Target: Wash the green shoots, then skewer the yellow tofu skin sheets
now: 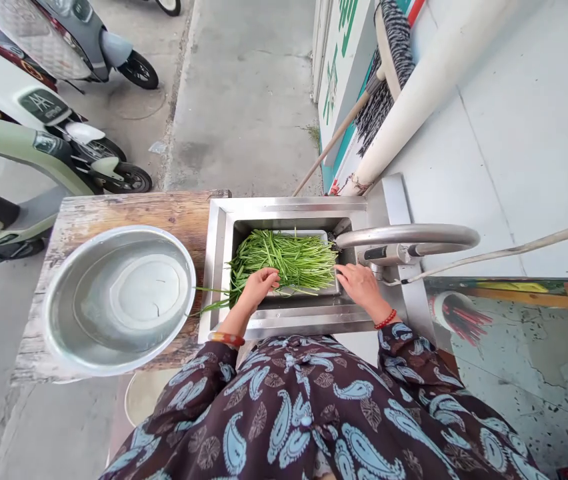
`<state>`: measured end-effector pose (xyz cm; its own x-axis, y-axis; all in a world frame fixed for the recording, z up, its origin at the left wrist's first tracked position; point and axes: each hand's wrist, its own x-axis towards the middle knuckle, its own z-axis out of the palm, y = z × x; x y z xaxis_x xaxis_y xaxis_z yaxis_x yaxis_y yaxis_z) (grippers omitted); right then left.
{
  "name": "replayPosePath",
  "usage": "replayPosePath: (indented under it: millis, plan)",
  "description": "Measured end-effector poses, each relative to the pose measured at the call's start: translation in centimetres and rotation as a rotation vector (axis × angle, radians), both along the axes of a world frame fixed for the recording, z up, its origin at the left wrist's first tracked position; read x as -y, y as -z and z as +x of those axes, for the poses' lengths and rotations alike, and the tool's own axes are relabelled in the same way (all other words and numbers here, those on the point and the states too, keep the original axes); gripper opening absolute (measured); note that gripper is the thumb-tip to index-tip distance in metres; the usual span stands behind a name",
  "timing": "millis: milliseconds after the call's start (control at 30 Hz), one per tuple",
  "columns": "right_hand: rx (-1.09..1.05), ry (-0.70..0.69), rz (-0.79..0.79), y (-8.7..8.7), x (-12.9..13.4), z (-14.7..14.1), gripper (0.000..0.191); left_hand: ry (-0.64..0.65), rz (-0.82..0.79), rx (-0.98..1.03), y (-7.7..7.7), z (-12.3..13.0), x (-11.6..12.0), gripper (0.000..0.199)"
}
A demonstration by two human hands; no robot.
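Observation:
A heap of long green garlic chives (284,257) lies in a pale tray (337,288) inside the steel sink (284,320). Several blades trail over the sink's left rim. My left hand (261,287) is over the near side of the heap, its fingers pinched together; whatever they hold is too small to make out. At the right end of the stalks, my right hand (359,283) has thumb and fingertips drawn together, and anything between them is hidden. The hands are apart, one at each side of the near stalks.
A large metal basin (64,313) with some water stands left on a wooden table (174,210). A curved faucet (414,233) reaches over the sink's right side. Beyond are a mop (349,120), a white pipe (414,100) and parked scooters (49,107). A pale bucket (137,397) sits below.

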<state>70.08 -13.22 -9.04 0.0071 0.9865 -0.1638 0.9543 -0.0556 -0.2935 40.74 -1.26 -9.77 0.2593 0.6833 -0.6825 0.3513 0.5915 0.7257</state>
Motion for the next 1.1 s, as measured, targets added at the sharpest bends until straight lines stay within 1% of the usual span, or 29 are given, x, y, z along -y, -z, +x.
replayPosePath:
  millis: [167, 267, 367, 467, 567, 633, 733, 800, 867, 1000, 1067, 1100]
  plan:
    - [0.064, -0.089, 0.0, 0.6, 1.0, 0.1, 0.026, 0.015, 0.0, -0.004, -0.4, 0.2, 0.1, 0.039]
    - [0.066, -0.141, -0.01, 0.6, 1.1, 0.4, 0.024, 0.008, 0.008, -0.008, -0.5, -0.3, -0.1, 0.039]
    - [0.045, -0.15, -0.011, 0.8, 1.0, 0.8, 0.026, -0.009, 0.015, -0.011, -0.5, -1.1, -0.3, 0.041]
    - [-0.022, -0.111, 0.012, 1.0, 0.6, 0.9, 0.032, -0.02, 0.014, -0.011, -0.4, -1.7, -0.6, 0.045]
    - [-0.106, -0.027, 0.044, 1.0, 0.3, 0.9, 0.036, -0.014, 0.008, -0.004, -0.3, -2.0, -0.9, 0.049]
    - [-0.199, 0.053, 0.088, 0.7, 0.2, 0.9, 0.036, -0.01, 0.009, 0.003, -0.3, -2.1, -1.1, 0.05]
    - [-0.358, 0.214, 0.164, 0.1, 0.2, 1.0, 0.036, -0.006, 0.011, 0.01, -0.2, -2.1, -1.4, 0.052]
    - [-0.404, 0.284, 0.197, -0.3, 0.2, 1.0, 0.035, 0.0, 0.006, 0.011, -0.1, -2.0, -1.5, 0.052]
    - [-0.405, 0.281, 0.219, -0.6, 0.2, 1.0, 0.034, 0.009, 0.002, 0.01, 0.0, -1.8, -1.6, 0.051]
    - [-0.386, 0.197, 0.204, -1.0, 0.1, 1.1, 0.031, 0.033, -0.002, 0.012, 0.4, -1.4, -1.5, 0.051]
    - [-0.415, 0.206, 0.211, -1.2, 0.2, 1.2, 0.03, 0.037, -0.003, 0.015, 0.6, -1.3, -1.5, 0.052]
    - [-0.442, 0.24, 0.228, -1.3, 0.3, 1.3, 0.03, 0.036, -0.002, 0.016, 0.7, -1.2, -1.5, 0.052]
